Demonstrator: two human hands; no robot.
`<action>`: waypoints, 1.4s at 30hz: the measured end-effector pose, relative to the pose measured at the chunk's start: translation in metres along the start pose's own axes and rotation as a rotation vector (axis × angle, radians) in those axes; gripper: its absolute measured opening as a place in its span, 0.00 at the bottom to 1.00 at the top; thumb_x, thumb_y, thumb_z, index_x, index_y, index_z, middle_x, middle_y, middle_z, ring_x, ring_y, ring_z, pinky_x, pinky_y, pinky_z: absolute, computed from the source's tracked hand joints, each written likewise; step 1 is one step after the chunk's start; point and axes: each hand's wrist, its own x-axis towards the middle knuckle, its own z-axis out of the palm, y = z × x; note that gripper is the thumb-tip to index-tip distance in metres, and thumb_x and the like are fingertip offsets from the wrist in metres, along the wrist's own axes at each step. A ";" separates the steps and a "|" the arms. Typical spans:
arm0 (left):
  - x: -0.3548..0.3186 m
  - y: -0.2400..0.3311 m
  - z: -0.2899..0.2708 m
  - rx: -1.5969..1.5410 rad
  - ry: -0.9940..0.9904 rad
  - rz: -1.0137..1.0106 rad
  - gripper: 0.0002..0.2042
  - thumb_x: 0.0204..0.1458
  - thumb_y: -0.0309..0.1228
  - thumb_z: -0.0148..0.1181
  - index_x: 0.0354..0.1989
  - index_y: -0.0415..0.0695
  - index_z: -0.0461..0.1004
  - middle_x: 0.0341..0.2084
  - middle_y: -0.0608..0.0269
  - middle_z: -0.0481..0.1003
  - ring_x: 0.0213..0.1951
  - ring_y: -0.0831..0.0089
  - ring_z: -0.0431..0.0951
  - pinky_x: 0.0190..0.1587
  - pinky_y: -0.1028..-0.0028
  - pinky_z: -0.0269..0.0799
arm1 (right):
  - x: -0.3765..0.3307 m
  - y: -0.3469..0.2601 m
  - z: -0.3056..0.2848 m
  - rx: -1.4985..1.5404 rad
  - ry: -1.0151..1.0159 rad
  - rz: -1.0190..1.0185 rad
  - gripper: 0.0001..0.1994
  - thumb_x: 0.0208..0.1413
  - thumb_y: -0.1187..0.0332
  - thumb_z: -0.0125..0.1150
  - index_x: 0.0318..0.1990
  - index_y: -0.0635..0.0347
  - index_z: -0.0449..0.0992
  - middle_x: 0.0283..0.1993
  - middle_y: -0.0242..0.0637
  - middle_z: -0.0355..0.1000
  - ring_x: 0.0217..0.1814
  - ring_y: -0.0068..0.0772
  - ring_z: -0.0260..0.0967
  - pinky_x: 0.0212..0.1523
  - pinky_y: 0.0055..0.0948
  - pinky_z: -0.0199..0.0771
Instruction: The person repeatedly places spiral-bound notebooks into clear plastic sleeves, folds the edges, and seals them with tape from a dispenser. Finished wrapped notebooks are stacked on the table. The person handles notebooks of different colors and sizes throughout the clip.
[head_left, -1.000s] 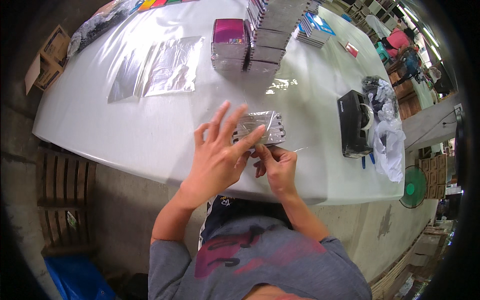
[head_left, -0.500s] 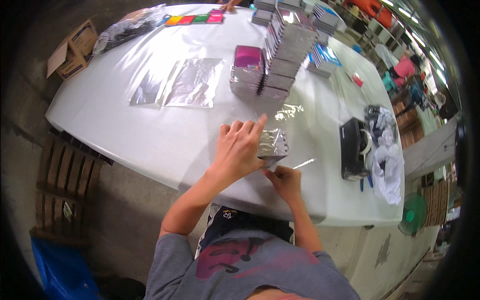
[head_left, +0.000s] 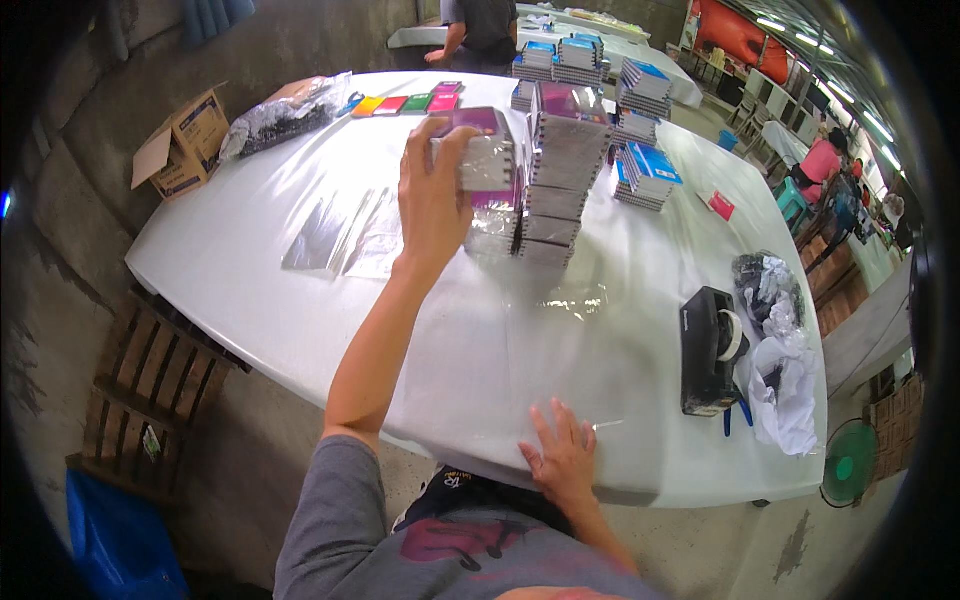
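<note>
Notebook bundle [head_left: 487,168], one, with a purple cover, spiral binding and clear wrapping, is up at the shorter of two side-by-side wrapped stacks, toward the far edge of the white desk [head_left: 480,370]. The left hand [head_left: 436,190] has it: this grip is closed on the bundle's left side, pinching it, with fingers reaching over the top. Whether its underside touches the shorter stack [head_left: 490,235] cannot be told. The taller stack [head_left: 560,175] stands just to the right; its layers are too blurred to count surely.

One right hand [head_left: 562,455] lies by the near edge of the desk, palm down, that grip spread and holding nothing. Left of the stacks are clear film sheets [head_left: 370,235], at least two, overlapping.

Five small coloured booklets [head_left: 416,103] lie along the far edge: one orange, two reddish, one green, one purple. Several stacks of blue-covered notebooks [head_left: 652,165] stand toward the far right corner, with one red card [head_left: 721,206] in front, nearer the right edge. Farther down that edge are one black tape dispenser [head_left: 705,350] carrying one white roll [head_left: 731,335], and one crumpled white plastic bag [head_left: 782,400]. One open cardboard box [head_left: 195,140] sits by the left edge.
</note>
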 end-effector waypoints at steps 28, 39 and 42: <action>-0.068 -0.111 0.134 -0.839 -0.249 -0.636 0.33 0.55 0.47 0.57 0.62 0.39 0.56 0.49 0.57 0.70 0.48 0.71 0.70 0.52 0.74 0.65 | 0.003 -0.001 -0.001 -0.021 0.054 0.075 0.25 0.54 0.46 0.52 0.58 0.41 0.68 0.63 0.36 0.60 0.64 0.33 0.56 0.62 0.47 0.48; -0.089 -0.035 0.120 -0.446 0.357 -0.459 0.27 0.55 0.36 0.57 0.60 0.40 0.57 0.48 0.49 0.68 0.51 0.61 0.68 0.55 0.65 0.61 | 0.004 -0.003 -0.003 -0.012 0.077 0.057 0.25 0.53 0.47 0.54 0.58 0.42 0.68 0.62 0.37 0.61 0.63 0.34 0.58 0.59 0.47 0.52; -0.111 0.035 0.105 -0.536 0.116 -0.073 0.20 0.48 0.30 0.64 0.49 0.40 0.67 0.45 0.52 0.70 0.48 0.58 0.69 0.51 0.64 0.64 | 0.004 -0.002 -0.008 0.028 0.075 0.066 0.25 0.53 0.50 0.56 0.58 0.43 0.68 0.61 0.38 0.60 0.62 0.36 0.58 0.57 0.47 0.53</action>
